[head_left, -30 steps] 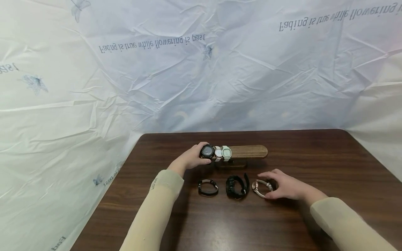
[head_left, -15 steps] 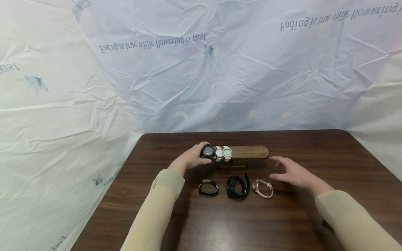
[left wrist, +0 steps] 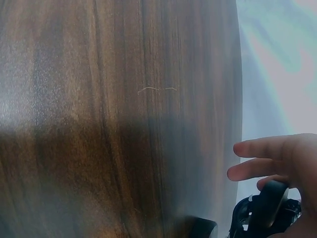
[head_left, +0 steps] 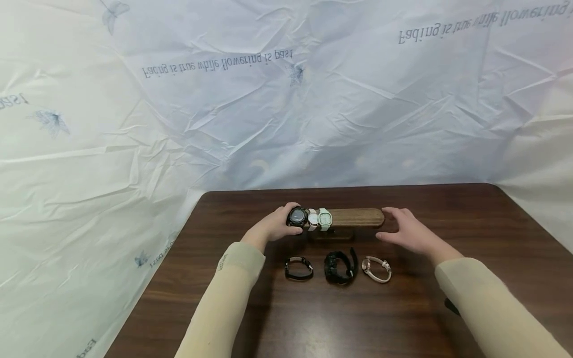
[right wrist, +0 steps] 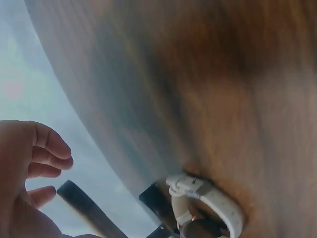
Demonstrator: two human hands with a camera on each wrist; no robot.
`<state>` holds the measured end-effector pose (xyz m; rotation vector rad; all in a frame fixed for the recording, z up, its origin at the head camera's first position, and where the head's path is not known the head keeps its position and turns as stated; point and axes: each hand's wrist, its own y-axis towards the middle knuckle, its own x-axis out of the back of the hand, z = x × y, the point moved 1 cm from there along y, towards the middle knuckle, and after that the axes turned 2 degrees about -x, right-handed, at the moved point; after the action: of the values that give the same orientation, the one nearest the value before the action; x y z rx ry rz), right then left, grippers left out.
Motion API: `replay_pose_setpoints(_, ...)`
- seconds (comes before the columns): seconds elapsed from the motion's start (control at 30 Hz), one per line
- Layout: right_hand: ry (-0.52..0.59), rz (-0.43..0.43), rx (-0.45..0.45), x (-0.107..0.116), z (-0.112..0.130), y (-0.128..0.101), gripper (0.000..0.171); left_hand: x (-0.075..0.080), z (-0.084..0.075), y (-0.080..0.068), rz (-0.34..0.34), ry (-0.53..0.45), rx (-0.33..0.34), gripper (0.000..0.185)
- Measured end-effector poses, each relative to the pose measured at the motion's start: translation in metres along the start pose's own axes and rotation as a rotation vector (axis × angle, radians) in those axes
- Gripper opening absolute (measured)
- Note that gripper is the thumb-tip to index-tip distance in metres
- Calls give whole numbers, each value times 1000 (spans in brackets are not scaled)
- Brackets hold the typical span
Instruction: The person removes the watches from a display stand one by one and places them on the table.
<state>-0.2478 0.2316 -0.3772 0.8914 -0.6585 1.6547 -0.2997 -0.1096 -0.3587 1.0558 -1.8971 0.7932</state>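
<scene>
Watches sit in a row on a wooden stand (head_left: 355, 217) near the middle of a dark wooden table (head_left: 403, 318). At the stand's left end is a black watch (head_left: 297, 217), and the person's left hand (head_left: 273, 226) holds it, fingers curled round its case from the left side. In the left wrist view the same black watch (left wrist: 265, 213) shows at the lower right, with the fingers (left wrist: 257, 158) lying over it. Just beside it on the bar come a white watch (head_left: 312, 219) and then a pale green watch (head_left: 325, 219), each touching its neighbour.

The right hand (head_left: 407, 231) is at the stand's bare right end, fingers loosely spread and relaxed, holding nothing; whether the fingertips touch the wood cannot be told. The right wrist view shows that hand (right wrist: 27, 173) with fingers gently bent and apart.

On the table in front of the stand lie three more watches, apart from one another: a thin black band (head_left: 298, 268) on the left, a chunky black watch (head_left: 340, 266) in the middle, and a rose-gold watch (head_left: 377, 269) on the right, below the right hand.

A crinkled white sheet (head_left: 286, 99) with printed lettering hangs behind the table.
</scene>
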Motion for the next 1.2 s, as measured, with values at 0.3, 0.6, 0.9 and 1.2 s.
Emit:
replay_pose_setpoints(0.3,-56,-48,47,-12,24,16,80,4,-2,1,6,29,12,69)
replay_pose_setpoints(0.6,-184,-114,90,-27,46,31,60,1,-2,1,10,3,-1,68)
replay_pose_setpoints(0.9,-98,-194,109,-40,34,37,50,-5,3,3,-17,-45,-17,67)
replay_pose_setpoints(1.2,-84,-219,116,-42,33,38,52,-12,12,2,-77,-176,-50,69)
